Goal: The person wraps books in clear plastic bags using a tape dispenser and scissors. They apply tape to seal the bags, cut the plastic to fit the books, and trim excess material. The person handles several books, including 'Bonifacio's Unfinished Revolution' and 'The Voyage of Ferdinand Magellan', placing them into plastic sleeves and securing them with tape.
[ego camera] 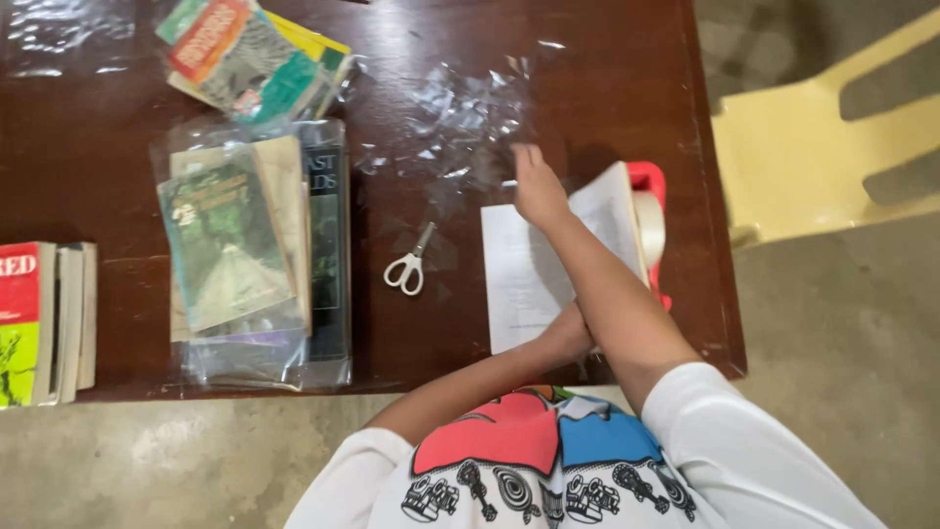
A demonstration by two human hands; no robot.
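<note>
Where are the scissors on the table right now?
The scissors lie flat on the brown table near the middle of the head view, between the plastic-wrapped books and the open book.

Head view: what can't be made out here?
- Left hand: fingers hidden under the right forearm.
- Right hand: motion-blurred; grip unclear.
- Tape dispenser: mostly behind the open book.
- Left books: cut by the frame edge.
- Bagged books: covers blurred by plastic glare.

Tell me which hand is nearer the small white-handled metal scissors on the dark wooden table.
Left. The left hand rests on the open white book just right of the scissors; the right hand reaches farther up and right, over crumpled clear plastic.
</note>
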